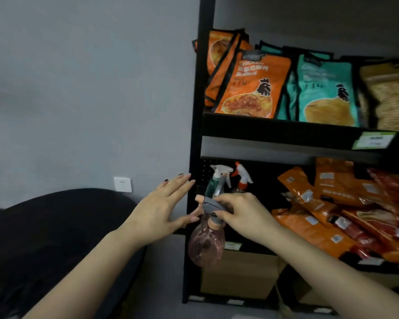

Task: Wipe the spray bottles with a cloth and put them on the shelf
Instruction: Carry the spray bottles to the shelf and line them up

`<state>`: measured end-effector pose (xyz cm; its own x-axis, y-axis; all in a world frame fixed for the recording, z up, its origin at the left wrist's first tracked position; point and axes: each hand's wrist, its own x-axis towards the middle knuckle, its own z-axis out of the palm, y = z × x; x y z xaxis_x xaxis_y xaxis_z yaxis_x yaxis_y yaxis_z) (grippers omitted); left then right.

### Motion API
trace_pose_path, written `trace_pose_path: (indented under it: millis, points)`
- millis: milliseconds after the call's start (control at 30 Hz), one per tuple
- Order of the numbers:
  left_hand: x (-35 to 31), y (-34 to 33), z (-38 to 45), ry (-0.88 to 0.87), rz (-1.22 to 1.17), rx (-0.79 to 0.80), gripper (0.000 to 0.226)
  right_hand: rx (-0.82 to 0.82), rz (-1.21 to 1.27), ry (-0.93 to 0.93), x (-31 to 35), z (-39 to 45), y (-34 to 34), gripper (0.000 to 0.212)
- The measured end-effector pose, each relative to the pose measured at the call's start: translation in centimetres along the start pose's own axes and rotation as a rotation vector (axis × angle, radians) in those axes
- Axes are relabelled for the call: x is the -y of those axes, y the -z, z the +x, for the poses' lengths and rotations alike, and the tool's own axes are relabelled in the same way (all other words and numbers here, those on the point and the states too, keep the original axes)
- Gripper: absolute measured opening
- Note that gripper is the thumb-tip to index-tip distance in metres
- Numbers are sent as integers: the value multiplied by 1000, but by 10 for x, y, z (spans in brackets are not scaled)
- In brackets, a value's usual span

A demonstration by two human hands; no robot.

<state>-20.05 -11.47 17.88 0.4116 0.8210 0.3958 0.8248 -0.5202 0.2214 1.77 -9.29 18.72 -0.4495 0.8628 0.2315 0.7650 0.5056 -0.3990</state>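
Right hand (242, 215): forearm enters from lower right, reaching up and left toward the shelf (195, 134). Fingers curled round the grey spray head of the pink bottle (205, 246), gripping it at the trigger and neck. The bottle hangs below the hand, body tilted slightly, in front of the shelf's left upright and the front edge of the middle level.

Left hand (165, 211): forearm enters from lower left. Palm down, fingers straight and spread, holding nothing. Thumb tip lies just beside the pink bottle's neck; contact cannot be told. Fingertips point toward the upright.

On the middle level, far left corner: green bottle (213, 184) with a white head, and just right of it a red-nozzle bottle (241, 178). Both upright, close together, behind the held spray head.

Edges and room: the left upright stands between the left hand and the shelf interior. Right of the two standing bottles there is a dark gap, then a heap of orange packets (327, 203) filling the right part of that level. Upper level carries orange and teal bags (320, 88), standing. Green price tag (374, 140) on the upper level's front edge. Below the middle level sits a cardboard box (237, 272).

Left of the shelf: grey wall with a white socket (123, 184), and a black rounded mass (55, 238) under the left forearm.
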Motion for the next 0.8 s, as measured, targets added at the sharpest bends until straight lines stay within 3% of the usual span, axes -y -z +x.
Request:
trace_pose_path:
  millis: [333, 800]
  points:
    - [-44, -35, 48, -27, -45, 67, 88, -118, -70, -240, -87, 0, 39, 22]
    - [-37, -65, 73, -28, -33, 102, 99, -87, -93, -383, -133, 40, 4, 22]
